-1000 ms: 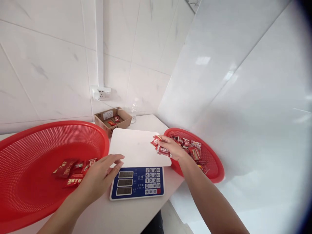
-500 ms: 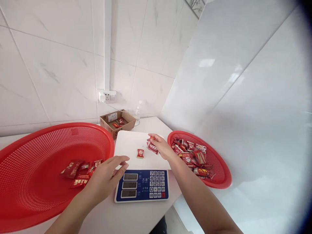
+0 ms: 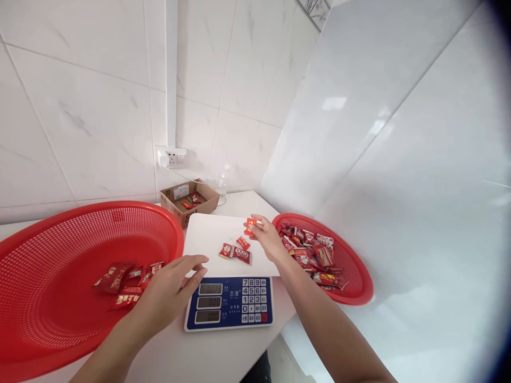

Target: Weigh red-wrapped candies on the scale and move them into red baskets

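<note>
Between the fingers of my right hand (image 3: 265,236) is a small red candy packet (image 3: 250,226), held just above the white pan (image 3: 203,234) of a digital scale (image 3: 228,303). On the pan lie a dark red wrapped snack (image 3: 242,255), a red-and-gold packet (image 3: 226,250) touching it, and a small red candy (image 3: 243,243) behind them. My left hand (image 3: 175,287) hovers by the scale's front left corner, thumb and fingers apart, with nothing in it.
A large red basket (image 3: 96,213) with several red packets (image 3: 126,297) stands on the left. Another red basket (image 3: 365,276), full of red snacks (image 3: 307,255), is on the right. Behind the scale are a cardboard box (image 3: 207,205) and a clear bottle (image 3: 224,181).
The dark red snack has left my right hand and now lies on the pan, along with a small red candy. My right hand still holds a small red packet; my left has hardly moved.
</note>
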Available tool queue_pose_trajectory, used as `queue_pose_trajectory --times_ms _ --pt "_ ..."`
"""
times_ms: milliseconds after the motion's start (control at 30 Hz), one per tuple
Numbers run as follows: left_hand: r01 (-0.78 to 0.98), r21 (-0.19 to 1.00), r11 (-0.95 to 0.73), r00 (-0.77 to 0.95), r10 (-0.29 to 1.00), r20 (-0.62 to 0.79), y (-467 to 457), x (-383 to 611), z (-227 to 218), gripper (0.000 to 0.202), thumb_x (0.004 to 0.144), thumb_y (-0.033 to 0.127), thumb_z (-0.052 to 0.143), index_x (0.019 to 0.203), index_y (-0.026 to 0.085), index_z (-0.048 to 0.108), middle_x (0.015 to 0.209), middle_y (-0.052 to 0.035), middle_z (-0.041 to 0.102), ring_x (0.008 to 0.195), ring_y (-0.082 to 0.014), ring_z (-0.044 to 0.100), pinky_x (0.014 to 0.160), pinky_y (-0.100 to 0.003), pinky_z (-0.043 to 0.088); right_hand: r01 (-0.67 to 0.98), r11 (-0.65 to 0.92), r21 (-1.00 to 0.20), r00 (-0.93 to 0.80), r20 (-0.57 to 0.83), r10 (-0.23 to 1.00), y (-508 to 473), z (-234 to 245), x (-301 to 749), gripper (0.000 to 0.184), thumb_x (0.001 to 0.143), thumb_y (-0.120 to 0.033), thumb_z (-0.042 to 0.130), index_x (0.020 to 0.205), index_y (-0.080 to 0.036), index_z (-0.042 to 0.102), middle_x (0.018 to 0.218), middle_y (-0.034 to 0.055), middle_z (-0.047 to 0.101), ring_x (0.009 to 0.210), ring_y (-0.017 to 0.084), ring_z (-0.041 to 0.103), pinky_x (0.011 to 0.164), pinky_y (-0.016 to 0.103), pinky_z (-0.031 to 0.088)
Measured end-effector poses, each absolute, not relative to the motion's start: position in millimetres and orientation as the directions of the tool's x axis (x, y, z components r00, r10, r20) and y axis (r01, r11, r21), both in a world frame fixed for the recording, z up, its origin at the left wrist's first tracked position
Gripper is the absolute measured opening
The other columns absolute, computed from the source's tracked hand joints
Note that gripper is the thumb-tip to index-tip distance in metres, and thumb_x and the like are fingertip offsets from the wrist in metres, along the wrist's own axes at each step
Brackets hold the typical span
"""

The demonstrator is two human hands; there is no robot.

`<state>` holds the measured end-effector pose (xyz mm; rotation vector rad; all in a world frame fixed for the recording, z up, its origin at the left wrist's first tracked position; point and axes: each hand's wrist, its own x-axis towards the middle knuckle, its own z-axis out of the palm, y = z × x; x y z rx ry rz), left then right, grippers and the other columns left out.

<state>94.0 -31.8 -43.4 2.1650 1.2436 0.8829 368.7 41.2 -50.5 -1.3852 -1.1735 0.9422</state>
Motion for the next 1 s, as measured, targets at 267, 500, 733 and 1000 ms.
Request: queue_pose_trajectory --times_ms 267,500,733,1000 --pt "0.566 0.68 -0.466 0.389 0.878 0.277 -30.8 95.1 -44.6 0.034 0.091 0.044 0.04 0.108 0.027 0.064 0.109 -0.0044 0.071 0.089 -0.0197 0.069 0.075 -0.03 0.057 0.257 0.0 -0.966 0.146 0.039 0.988 37.6 -54.4 371.7 0.025 0.079 -0.032 0.064 0.101 -0.02 0.062 0.098 0.0065 0.071 0.086 0.017 0.067 0.068 0.029 0.055" --pt "0.578 0.675 -0.458 0.393 0.881 0.262 -32.1 94.0 -42.7 0.035 0.091 0.045 0.04 0.108 0.027 0.065 0.11 -0.0049 0.071 0.09 -0.0208 0.07 0.077 -0.032 0.057 0.257 0.044 -0.965 0.054 0.06 0.997 36.5 -57.6 368.2 0.044 0.08 -0.027 0.062 0.123 -0.025 0.057 0.111 0.0052 0.068 0.097 0.017 0.064 0.088 0.038 0.054" --pt "0.571 0.681 -0.458 0.397 0.881 0.259 -31.1 94.8 -42.7 0.035 0.091 0.045 0.04 0.109 0.028 0.064 0.11 -0.0039 0.071 0.09 -0.02 0.069 0.078 -0.031 0.056 0.347 0.114 -0.931 -0.106 0.082 0.991 32.3 -55.5 368.1 0.06 0.081 -0.02 0.057 0.138 -0.031 0.044 0.131 0.0057 0.06 0.124 0.019 0.051 0.104 0.043 0.04" --pt "0.569 0.691 -0.445 0.39 0.886 0.25 -31.6 93.2 -42.6 0.036 0.091 0.047 0.039 0.11 0.028 0.064 0.111 -0.0047 0.071 0.093 -0.0215 0.069 0.077 -0.032 0.057 0.691 0.027 -0.722 0.188 0.216 0.958 23.8 -43.0 443.7 0.048 0.085 -0.027 0.049 0.133 -0.026 0.05 0.138 0.0065 0.053 0.128 0.019 0.047 0.109 0.037 0.034"
